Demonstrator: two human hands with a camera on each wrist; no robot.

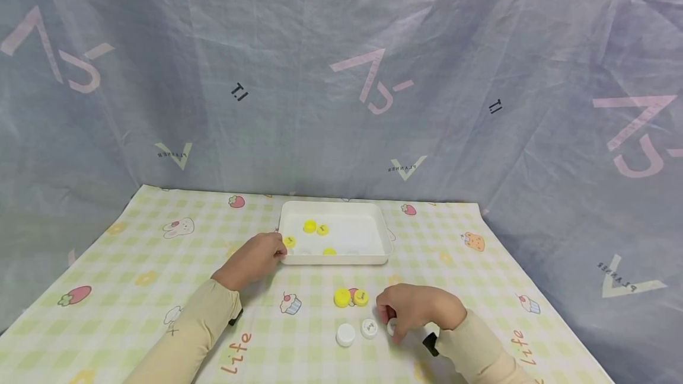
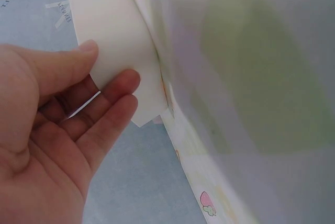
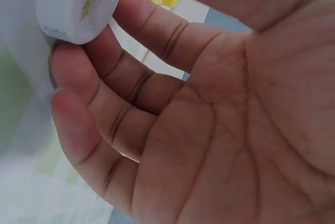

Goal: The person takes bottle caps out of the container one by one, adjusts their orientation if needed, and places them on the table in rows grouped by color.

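My left hand [image 1: 257,258] grips the left front corner of a white tray [image 1: 335,260], its thumb and fingers at the wall [image 2: 118,30] in the left wrist view. Low on the table at the right, my right hand [image 1: 418,308] holds a white bottle cap [image 3: 78,7] with printing on its top between thumb and fingers. Just left of that hand, two other white caps, one plain [image 1: 345,335] and one printed [image 1: 369,329], lie on the cloth. Two yellow caps, one on the left [image 1: 342,297] and one on the right [image 1: 361,297], sit behind them.
Several yellow caps [image 1: 310,226] lie inside the tray, mostly on its left side; its front wall partly hides some pale ones. A checked cloth [image 1: 160,295] with printed cartoons covers the table. Behind the far edge hangs a grey-blue curtain [image 1: 299,135].
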